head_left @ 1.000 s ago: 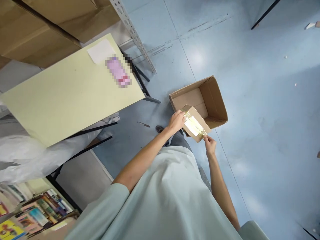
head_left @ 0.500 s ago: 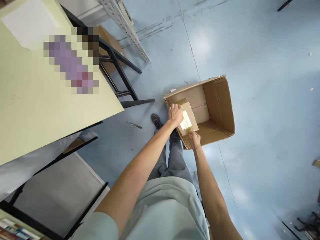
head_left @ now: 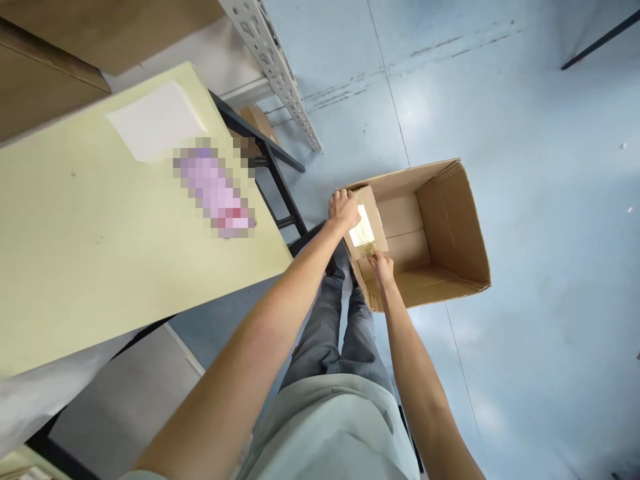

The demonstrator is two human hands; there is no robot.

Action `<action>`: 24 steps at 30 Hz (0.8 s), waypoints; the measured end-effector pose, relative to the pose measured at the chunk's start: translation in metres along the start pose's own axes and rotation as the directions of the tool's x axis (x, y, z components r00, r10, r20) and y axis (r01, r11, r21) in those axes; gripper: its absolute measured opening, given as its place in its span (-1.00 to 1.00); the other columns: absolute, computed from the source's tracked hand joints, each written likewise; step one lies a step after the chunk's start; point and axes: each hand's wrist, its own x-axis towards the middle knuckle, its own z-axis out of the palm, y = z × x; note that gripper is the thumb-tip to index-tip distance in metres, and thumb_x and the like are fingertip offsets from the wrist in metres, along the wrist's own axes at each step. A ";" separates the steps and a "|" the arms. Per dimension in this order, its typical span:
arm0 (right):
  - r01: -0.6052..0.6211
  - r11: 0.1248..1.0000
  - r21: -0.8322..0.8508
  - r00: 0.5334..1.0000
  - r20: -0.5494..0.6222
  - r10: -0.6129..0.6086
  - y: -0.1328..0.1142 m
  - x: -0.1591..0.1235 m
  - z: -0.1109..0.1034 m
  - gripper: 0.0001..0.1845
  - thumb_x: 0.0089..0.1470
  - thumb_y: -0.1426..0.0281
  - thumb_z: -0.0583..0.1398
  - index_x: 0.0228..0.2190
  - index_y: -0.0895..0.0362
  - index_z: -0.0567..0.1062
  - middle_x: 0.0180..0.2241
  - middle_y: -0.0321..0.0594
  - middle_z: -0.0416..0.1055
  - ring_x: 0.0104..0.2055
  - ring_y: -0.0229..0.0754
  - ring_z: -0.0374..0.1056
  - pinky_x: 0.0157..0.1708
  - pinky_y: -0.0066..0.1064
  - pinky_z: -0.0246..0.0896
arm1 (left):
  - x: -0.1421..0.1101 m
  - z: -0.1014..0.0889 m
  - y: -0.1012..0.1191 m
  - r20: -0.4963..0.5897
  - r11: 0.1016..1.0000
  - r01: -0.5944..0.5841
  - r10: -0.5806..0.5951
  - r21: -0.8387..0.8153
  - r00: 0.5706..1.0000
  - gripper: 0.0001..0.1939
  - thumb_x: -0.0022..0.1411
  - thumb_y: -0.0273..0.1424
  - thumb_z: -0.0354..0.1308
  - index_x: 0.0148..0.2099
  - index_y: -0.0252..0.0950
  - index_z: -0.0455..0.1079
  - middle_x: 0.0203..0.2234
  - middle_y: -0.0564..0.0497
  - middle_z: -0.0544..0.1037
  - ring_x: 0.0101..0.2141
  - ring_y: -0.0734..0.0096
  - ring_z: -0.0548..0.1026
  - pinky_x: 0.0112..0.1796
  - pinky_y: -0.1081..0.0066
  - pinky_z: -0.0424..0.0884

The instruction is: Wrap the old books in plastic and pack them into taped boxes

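A small cardboard box [head_left: 376, 223] with a white label [head_left: 362, 227] is held over the near left side of a large open carton [head_left: 453, 227]. My left hand [head_left: 345, 208] is closed on the small box's upper left side, fingers bent over its edge. At the box's lower edge, my right hand [head_left: 383, 267] pinches a crumpled bit of yellowish packing tape [head_left: 369, 249]. The fingertips of that hand are partly hidden. Inside the large carton, the bottom and far wall show bare cardboard.
To the left stands a pale yellow table [head_left: 125, 267] with a white sheet [head_left: 157, 123] and a blurred-out purple item [head_left: 215, 190]. A perforated metal shelf post [head_left: 280, 70] rises behind it. Blue floor [head_left: 550, 233] lies around the carton.
My view has shifted, bringing the table further into it. Both hands and the small box have moved left relative to the large carton. The tape at my right fingers looks more bunched.
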 end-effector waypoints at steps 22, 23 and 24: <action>-0.079 0.992 0.102 0.988 0.143 0.064 -0.056 0.056 0.140 -0.69 0.13 0.07 0.34 -0.36 0.06 0.54 -0.26 -0.14 0.70 0.13 0.01 0.63 0.26 -0.19 0.54 | 0.076 -0.139 -0.036 0.050 0.987 0.059 -0.068 0.152 0.996 -0.27 0.35 -0.63 0.28 0.51 -0.62 0.27 0.31 -0.48 0.46 0.37 -0.26 0.33 0.38 -0.07 0.26; -0.101 0.989 0.106 0.988 0.131 0.087 -0.052 0.057 0.137 -0.72 0.12 0.10 0.34 -0.36 0.05 0.54 -0.26 -0.14 0.70 0.13 0.00 0.63 0.26 -0.19 0.54 | 0.075 -0.132 -0.034 0.083 0.985 0.066 -0.080 0.159 0.993 -0.27 0.37 -0.62 0.25 0.53 -0.61 0.25 0.32 -0.48 0.45 0.39 -0.28 0.31 0.39 -0.08 0.24; -0.124 0.986 0.113 0.986 0.124 0.110 -0.049 0.059 0.134 -0.75 0.10 0.13 0.34 -0.35 0.05 0.54 -0.25 -0.15 0.70 0.12 0.00 0.63 0.27 -0.20 0.53 | 0.074 -0.126 -0.033 0.110 0.983 0.075 -0.094 0.167 0.990 -0.28 0.39 -0.61 0.22 0.54 -0.61 0.23 0.33 -0.49 0.44 0.41 -0.28 0.28 0.40 -0.09 0.22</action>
